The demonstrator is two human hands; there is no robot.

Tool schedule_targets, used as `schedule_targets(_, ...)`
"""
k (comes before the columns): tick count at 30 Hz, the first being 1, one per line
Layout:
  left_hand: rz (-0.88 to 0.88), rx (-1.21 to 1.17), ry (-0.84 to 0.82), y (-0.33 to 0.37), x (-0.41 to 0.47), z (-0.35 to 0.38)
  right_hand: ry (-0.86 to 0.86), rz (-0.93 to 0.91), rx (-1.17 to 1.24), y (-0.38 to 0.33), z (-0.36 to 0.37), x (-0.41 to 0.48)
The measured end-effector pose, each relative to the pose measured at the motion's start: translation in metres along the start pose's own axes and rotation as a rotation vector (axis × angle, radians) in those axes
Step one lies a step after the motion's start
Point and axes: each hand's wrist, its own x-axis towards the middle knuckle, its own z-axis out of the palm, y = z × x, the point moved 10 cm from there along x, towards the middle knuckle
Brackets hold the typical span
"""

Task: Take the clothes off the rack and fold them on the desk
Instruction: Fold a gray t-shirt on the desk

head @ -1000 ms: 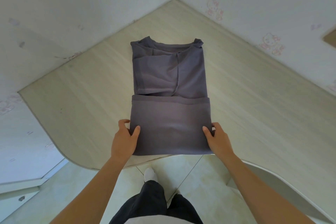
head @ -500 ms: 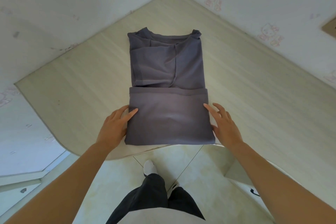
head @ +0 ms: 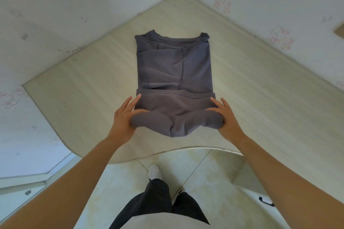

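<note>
Lifting between both grips: left hand (head: 122, 121) and right hand (head: 228, 119) clamp shirt (head: 175, 72) fold.

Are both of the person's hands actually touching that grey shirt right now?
Touching. The head view shows the left hand and right hand each gripping a near corner of the grey shirt, lifting its folded edge off the desk.

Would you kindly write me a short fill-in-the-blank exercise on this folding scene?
1. The grey shirt lies on the ___.
2. The left hand and the right hand lift the shirt's ___ end, the one closest to the person.
3. The shirt's neckline points toward the ___ of the room.

Missing words: desk; near; corner
</note>
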Motion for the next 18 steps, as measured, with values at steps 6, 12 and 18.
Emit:
schedule_targets(6,-0.404,-0.409,0.007,0.009,0.032,-0.038,0.156,0.424,0.503,-0.009,-0.047,0.026)
schedule_targets(12,-0.424,-0.554,-0.191,0.021,0.076,-0.062,0.038,0.383,0.758,-0.032,-0.077,0.055)
schedule_targets(18,-0.711,-0.643,-0.11,-0.046,0.115,-0.021,0.047,0.694,0.826,0.016,-0.012,0.102)
